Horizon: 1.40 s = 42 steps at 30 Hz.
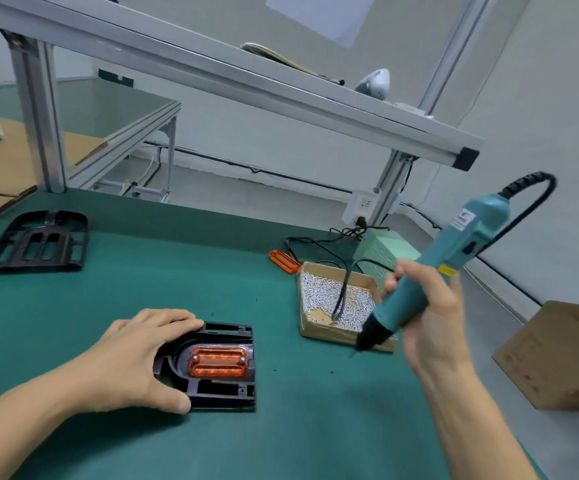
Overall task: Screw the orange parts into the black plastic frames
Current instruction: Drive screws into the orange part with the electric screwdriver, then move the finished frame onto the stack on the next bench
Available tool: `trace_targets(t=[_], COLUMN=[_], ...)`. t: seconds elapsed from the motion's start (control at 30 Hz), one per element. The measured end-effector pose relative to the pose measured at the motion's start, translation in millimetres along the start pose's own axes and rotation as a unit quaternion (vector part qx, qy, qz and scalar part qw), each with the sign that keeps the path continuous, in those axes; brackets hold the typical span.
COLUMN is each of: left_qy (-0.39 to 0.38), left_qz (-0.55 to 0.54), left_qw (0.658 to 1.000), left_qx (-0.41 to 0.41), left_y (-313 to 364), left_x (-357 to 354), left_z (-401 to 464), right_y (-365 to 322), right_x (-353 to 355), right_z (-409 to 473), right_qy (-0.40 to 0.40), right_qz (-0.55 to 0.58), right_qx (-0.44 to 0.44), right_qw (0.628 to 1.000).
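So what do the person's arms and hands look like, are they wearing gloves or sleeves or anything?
No gloves. The left hand and the right hand are both bare, with no rings, watch or bracelet showing. Both forearms are bare too, as far as the picture reaches, so no sleeves are in view. The fingernails look short and plain.

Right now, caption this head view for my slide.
Left hand steadies black frame holding orange part; right hand holds electric screwdriver.
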<state>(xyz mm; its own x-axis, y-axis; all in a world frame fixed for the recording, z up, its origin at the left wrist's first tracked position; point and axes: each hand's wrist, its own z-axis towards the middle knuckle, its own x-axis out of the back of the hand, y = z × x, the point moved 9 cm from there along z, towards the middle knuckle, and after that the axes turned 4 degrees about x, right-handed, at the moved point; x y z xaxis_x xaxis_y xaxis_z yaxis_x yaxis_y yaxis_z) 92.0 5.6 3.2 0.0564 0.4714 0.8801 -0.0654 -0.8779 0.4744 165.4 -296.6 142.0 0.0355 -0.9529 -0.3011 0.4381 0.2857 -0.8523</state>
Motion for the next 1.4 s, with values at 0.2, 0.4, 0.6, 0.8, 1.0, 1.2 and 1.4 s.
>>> trace_targets(t=[0.2, 0.4, 0.6, 0.8, 1.0, 1.2, 1.4], left_qy=[-0.013, -0.020, -0.010, 0.018, -0.016, -0.039, -0.015], left_qz=[-0.004, 0.018, 0.024, 0.035, 0.046, 0.029, 0.090], left_qw=[1.000, 0.999, 0.999, 0.999, 0.999, 0.999, 0.989], left_qx=[0.008, 0.025, 0.018, 0.014, 0.007, -0.024, -0.112], left_y=[-1, -2, 6, 4, 12, 30, 56], left_x=[-1, -1, 7, 27, 26, 37, 54], left_z=[1, 3, 2, 2, 3, 7, 6], right_y=[-12, 63, 108, 108, 106, 70, 106], right_x=[36, 43, 33, 22, 12, -55, -124], right_z=[0, -36, -50, -48, -41, -28, -55], right_qy=[-0.140, -0.332, -0.377, -0.387, -0.407, -0.382, -0.514], right_qz=[-0.195, -0.516, -0.609, -0.688, -0.727, -0.527, -0.351], right_qx=[-0.058, -0.134, -0.094, -0.041, -0.053, 0.046, -0.098], right_qw=[0.969, 0.778, 0.691, 0.613, 0.550, 0.758, 0.777])
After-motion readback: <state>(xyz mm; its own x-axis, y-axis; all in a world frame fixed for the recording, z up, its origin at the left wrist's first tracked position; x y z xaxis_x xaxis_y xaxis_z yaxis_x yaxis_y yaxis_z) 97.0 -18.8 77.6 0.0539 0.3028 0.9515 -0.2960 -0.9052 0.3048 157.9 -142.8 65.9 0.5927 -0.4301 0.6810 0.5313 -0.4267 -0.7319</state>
